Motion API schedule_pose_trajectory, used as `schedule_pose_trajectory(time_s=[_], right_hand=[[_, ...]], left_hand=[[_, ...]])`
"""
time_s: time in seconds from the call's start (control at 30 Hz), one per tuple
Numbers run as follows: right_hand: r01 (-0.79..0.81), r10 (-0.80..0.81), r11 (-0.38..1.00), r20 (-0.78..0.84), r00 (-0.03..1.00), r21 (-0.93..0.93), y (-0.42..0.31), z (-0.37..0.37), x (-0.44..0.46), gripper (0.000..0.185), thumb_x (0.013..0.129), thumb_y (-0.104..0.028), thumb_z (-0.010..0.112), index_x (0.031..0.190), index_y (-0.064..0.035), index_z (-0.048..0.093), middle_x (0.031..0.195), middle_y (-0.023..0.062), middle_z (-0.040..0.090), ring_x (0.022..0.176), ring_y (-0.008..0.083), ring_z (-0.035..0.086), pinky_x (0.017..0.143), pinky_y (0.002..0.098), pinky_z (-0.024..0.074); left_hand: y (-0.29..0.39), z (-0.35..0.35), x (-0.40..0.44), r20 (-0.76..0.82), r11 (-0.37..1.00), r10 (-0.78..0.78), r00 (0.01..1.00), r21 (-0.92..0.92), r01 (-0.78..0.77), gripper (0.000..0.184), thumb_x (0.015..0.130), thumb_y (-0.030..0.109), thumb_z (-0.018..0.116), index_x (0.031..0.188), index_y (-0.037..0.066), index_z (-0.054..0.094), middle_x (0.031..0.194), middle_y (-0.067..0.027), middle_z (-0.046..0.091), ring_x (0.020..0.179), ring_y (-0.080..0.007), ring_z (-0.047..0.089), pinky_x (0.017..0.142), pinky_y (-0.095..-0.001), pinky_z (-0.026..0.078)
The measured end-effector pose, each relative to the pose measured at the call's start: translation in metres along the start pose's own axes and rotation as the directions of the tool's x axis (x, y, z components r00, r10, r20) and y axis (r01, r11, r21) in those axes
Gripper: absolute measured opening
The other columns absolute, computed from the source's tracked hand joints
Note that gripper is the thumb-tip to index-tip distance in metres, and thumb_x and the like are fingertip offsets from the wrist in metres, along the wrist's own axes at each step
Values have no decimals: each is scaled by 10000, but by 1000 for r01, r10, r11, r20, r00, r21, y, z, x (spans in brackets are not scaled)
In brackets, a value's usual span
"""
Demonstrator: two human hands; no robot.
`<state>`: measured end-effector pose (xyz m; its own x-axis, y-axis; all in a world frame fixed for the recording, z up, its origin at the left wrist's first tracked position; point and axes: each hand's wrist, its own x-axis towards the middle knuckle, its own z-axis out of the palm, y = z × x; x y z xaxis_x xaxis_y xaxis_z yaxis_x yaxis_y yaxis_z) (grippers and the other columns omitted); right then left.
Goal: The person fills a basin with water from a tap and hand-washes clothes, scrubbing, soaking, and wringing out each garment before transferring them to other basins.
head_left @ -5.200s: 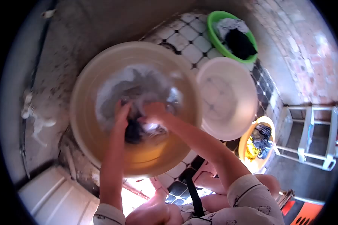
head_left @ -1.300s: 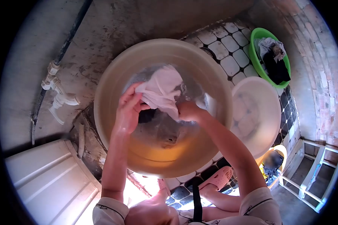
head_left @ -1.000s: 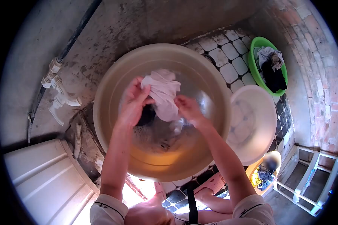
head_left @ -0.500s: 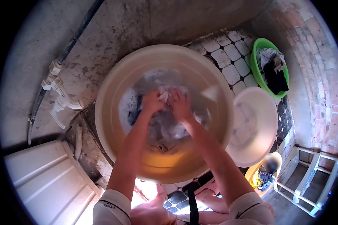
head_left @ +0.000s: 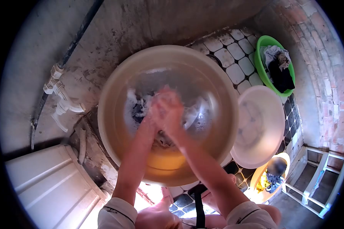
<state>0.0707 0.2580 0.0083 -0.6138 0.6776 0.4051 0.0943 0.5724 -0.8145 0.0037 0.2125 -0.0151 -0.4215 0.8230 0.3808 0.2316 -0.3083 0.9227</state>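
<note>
A large beige basin holds soapy water with dark and light garments soaking in it. Over the middle of the water, my left hand and my right hand are pressed together, blurred by motion. Their fingers are closed around a pale wet cloth, mostly hidden between them now but plainer half a second ago. White foam floats to the right of my hands, and a dark garment lies in the suds to the left.
To the right stand a pale translucent basin, a green basin of clothes and a small yellow basin with things in it. A white metal rack is at lower right. At left are a tap and a white ribbed lid.
My hands have come together from lying side by side on the cloth, my right hand shifting left. The view has shifted slightly.
</note>
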Motion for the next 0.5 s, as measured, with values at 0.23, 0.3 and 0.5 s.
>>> schedule_pose_trajectory(time_s=[0.23,0.3,0.5], right_hand=[[-343,342,925,-34,939,-165,112,-5,38,239,712,-220,614,912,-91,592,949,141,580,877,308,549,749,395,420],[-190,176,920,-72,982,-341,120,-4,18,321,715,-245,625,1004,-116,572,980,129,577,946,308,527,829,390,387],[192,45,795,372,927,-575,110,-12,-26,445,656,-210,674,1072,-100,563,950,125,579,934,301,537,872,363,400]], left_hand=[[26,-15,28,-307,606,-735,604,102,789,142,815,137,478,858,8,518,898,-105,588,723,-199,594,655,-332,475],[-7,-18,8,-415,626,-427,803,506,594,165,709,32,528,866,-17,517,1097,-219,488,952,-295,529,821,-377,424],[-75,-6,-49,-158,521,-249,956,810,270,351,633,-23,549,982,-14,514,1180,-208,428,1084,-358,427,914,-383,359]])
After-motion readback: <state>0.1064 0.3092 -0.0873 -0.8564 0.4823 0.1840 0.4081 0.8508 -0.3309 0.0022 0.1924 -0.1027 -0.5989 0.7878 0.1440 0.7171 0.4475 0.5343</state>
